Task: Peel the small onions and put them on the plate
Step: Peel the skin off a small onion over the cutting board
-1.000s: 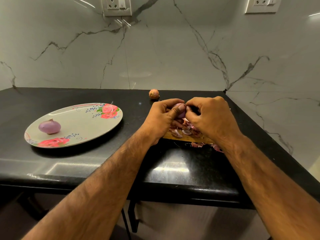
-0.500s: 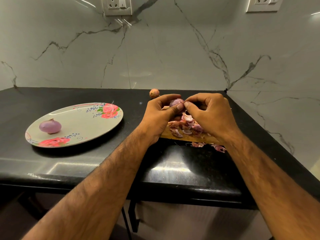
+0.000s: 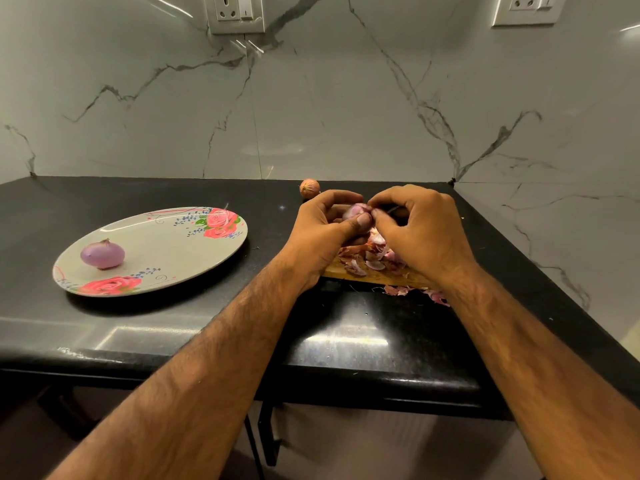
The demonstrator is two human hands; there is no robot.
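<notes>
A small purple onion (image 3: pixel 354 212) is held above a wooden board (image 3: pixel 349 273). My left hand (image 3: pixel 327 230) grips it, thumb across its front. My right hand (image 3: pixel 420 230) pinches at the onion's top right with fingertips and thumb; I cannot make out a strip of skin there. A heap of pink onion peels (image 3: pixel 372 254) lies on the board under both hands. One peeled purple onion (image 3: pixel 102 254) rests on the left part of the floral plate (image 3: pixel 166 244). An unpeeled brown onion (image 3: pixel 309 187) sits on the counter just behind my left hand.
The black counter (image 3: pixel 207 323) ends at a marble wall behind and another on the right. A few peels (image 3: pixel 415 293) have spilled off the board's near edge. Two wall sockets (image 3: pixel 236 12) sit high on the back wall.
Both hands have risen a little off the board with the onion, so more of the peel heap shows beneath them. The plate and the other onions have not moved.
</notes>
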